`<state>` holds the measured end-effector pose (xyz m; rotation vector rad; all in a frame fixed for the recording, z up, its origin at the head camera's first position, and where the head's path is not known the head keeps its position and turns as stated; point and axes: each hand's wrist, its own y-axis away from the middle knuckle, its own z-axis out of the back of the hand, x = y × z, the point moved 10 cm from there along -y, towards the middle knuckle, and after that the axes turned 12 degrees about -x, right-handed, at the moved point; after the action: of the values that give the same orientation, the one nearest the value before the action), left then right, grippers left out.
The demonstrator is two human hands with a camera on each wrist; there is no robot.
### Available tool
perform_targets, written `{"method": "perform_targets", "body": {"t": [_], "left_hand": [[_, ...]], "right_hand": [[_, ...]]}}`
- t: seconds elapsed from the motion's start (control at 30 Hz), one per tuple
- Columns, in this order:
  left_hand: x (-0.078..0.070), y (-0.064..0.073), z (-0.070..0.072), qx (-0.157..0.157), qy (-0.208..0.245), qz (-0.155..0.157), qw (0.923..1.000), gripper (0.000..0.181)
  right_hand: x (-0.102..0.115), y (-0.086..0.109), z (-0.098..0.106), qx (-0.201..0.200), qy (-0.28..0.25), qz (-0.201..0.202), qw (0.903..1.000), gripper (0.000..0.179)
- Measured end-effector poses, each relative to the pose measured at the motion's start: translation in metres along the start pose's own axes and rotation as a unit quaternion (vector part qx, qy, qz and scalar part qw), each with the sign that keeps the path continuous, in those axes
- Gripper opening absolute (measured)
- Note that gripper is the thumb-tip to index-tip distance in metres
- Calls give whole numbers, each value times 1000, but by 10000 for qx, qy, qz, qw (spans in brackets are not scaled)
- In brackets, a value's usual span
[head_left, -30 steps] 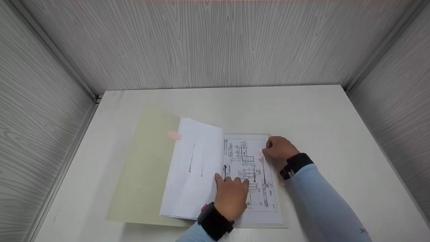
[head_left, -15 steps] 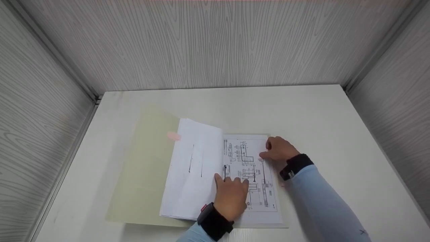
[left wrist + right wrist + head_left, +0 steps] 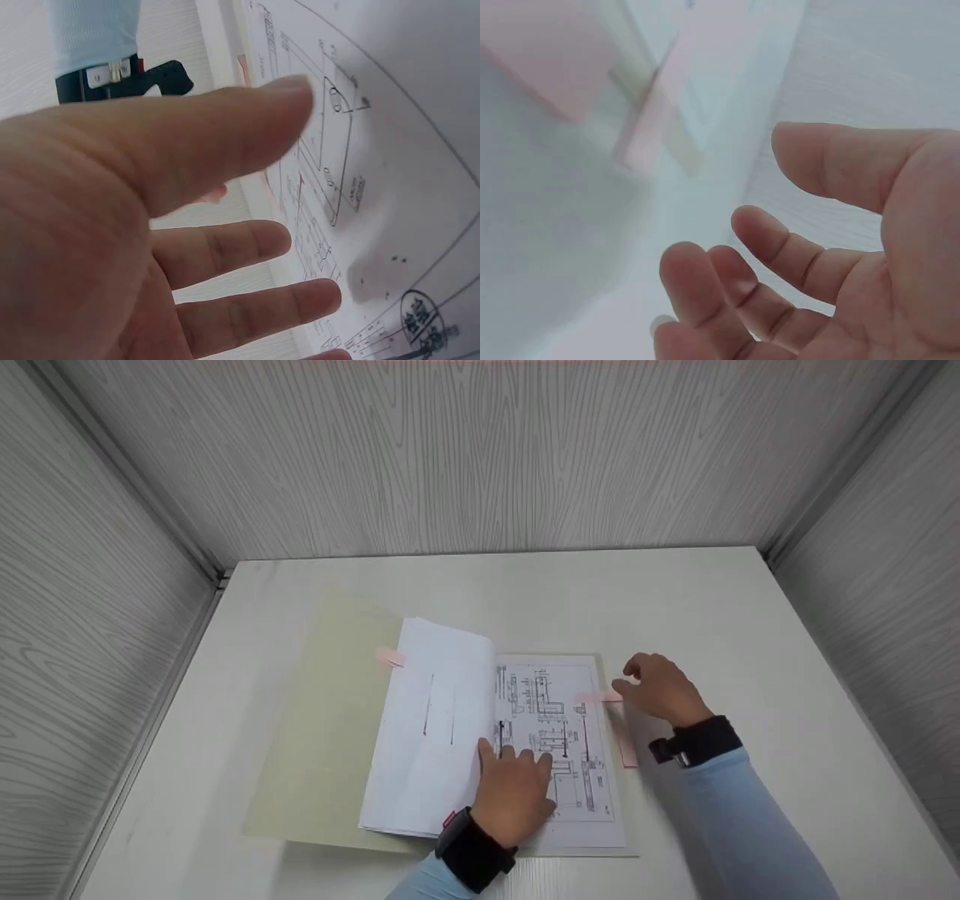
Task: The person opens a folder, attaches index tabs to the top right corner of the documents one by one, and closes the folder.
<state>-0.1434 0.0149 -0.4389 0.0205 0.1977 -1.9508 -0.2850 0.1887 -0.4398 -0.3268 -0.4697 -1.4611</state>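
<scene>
A document with a pale green cover (image 3: 315, 765) lies open on the table. Its turned white sheets (image 3: 420, 780) lean to the left, and a page with line drawings (image 3: 525, 686) faces up on the right. My left hand (image 3: 514, 795) rests on that page by the fold, fingers extended. Just off the page's right edge is my right hand (image 3: 660, 686), relaxed and holding nothing. Beside its fingertips a pink sticky tab (image 3: 596, 697) sticks out past the edge; the right wrist view shows this tab (image 3: 652, 112) blurred, apart from the fingers.
Another pink strip (image 3: 626, 746) shows lower along the right edge. A third pink tab (image 3: 388, 657) marks the turned sheets. The white table (image 3: 645, 592) is bounded by wood-grain panels (image 3: 480, 457) at the back and both sides.
My right hand has let go of the pink tab at the page edge and moved right, uncovering it. The left hand stays on the page.
</scene>
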Motion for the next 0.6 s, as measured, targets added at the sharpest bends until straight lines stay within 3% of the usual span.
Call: {"method": "perform_targets", "body": {"t": [0.17, 0.33, 0.5, 0.6], "left_hand": [[1, 12, 17, -316, -6, -144, 9994, 57], [12, 31, 39, -655, 101, -158, 9977, 55], [42, 60, 69, -1106, 484, 165, 9925, 50], [73, 83, 98, -1810, 762, 489, 9793, 44]], "right_hand": [[13, 37, -5, 239, -283, 156, 9992, 27], [24, 72, -27, 599, -354, 107, 9975, 28], [30, 95, -44, 708, -181, 204, 9971, 35], [33, 104, -49, 691, -100, 346, 9970, 34]]}}
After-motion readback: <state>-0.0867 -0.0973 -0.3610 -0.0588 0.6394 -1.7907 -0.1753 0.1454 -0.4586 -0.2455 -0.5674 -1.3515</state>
